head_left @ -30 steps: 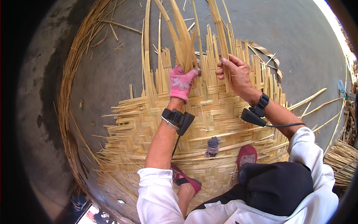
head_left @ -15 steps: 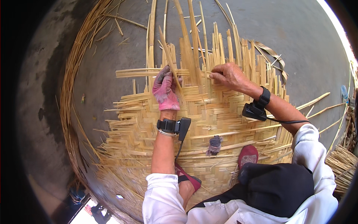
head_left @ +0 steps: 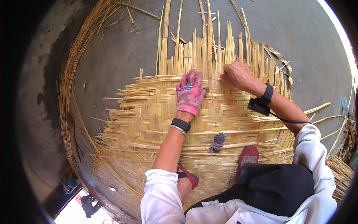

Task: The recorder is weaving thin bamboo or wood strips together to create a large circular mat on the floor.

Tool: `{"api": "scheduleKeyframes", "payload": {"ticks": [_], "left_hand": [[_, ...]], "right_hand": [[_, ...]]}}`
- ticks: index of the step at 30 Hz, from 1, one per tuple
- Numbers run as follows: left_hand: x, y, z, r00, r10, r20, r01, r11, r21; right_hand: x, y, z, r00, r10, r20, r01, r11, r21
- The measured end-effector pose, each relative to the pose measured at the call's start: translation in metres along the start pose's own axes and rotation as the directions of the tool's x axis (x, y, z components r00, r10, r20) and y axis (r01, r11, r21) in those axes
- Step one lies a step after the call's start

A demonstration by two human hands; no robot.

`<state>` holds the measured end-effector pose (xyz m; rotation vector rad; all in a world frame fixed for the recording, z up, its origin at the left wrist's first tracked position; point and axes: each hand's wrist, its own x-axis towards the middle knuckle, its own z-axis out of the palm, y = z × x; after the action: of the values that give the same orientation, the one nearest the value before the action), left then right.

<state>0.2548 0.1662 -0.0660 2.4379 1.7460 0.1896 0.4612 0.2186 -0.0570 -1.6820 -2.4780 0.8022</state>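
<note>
Crosswise strips now sit lower, beside the unclenched left grip. Right grip curls nearby — cannot tell if clamped.

Floor: grey, bare-looking concrete type, dark patch toward left. Directly on it: large woven mat, center, loose strip ends sticking out at top and sides. Long curved band of stalks down the left side, apart from mat at upper left. Loose stalk near band's top. Small scrap between band and mat, unclear. Curled dry leaf strip along mat's upper right edge.
</note>
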Motion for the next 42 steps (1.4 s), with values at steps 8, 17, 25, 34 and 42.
{"api": "scheduleKeyframes", "payload": {"ticks": [8, 17, 25, 34, 42], "left_hand": [[0.012, 0.008, -0.016, 0.992, 0.020, 0.127, -0.016, 0.999, -0.032], [0.069, 0.056, -0.007, 0.889, 0.326, 0.322, -0.222, 0.921, -0.320], [0.070, 0.052, -0.025, 0.958, 0.242, 0.152, -0.152, 0.881, -0.448], [0.066, 0.054, -0.019, 0.999, 0.032, 0.001, -0.024, 0.784, -0.620], [0.076, 0.051, -0.002, 0.975, -0.063, 0.211, 0.178, 0.790, -0.586]], "right_hand": [[-0.015, 0.012, -0.015, 0.999, 0.029, -0.025, -0.028, 0.999, 0.032], [-0.033, 0.057, -0.026, 0.935, 0.316, -0.162, -0.239, 0.898, 0.371], [-0.030, 0.064, -0.042, 0.953, 0.302, 0.019, -0.250, 0.749, 0.613], [-0.008, 0.050, -0.034, 0.944, 0.286, 0.165, -0.288, 0.466, 0.836], [-0.030, 0.026, -0.032, 0.958, 0.285, -0.032, -0.110, 0.469, 0.876]]}}
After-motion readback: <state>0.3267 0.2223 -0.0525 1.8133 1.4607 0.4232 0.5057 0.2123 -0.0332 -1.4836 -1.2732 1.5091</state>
